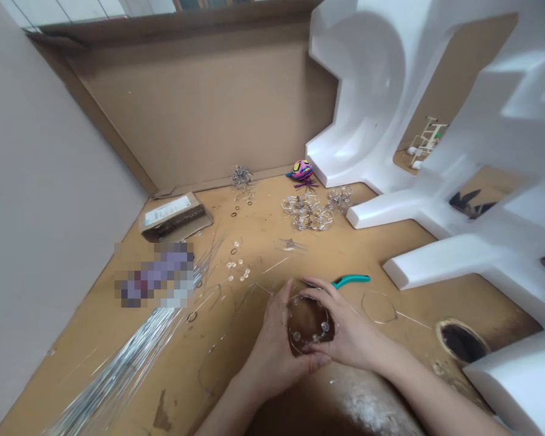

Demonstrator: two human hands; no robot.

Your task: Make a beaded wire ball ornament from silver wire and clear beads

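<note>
Between my two hands is a round wire ring with clear beads [324, 326] spaced along it. My left hand [281, 348] curls around its left side, the thumb reaching along the bottom. On the right side my right hand [345, 327] grips the same ring with bent fingers, thumb near the lower edge. Teal-handled pliers [353, 279] lie just beyond my right hand, their head partly hidden by it. A bare wire loop [378, 307] rests to the right. Several loose clear beads [238, 270] lie on the table ahead and to the left.
A bundle of straight wires [131, 357] stretches across the left of the table. Behind are finished-looking wire rings [309, 212], a colourful ball-like object [301, 170] and a small cardboard box [177, 218]. White moulded foam [427, 260] juts in from the right, near a round hole [462, 341].
</note>
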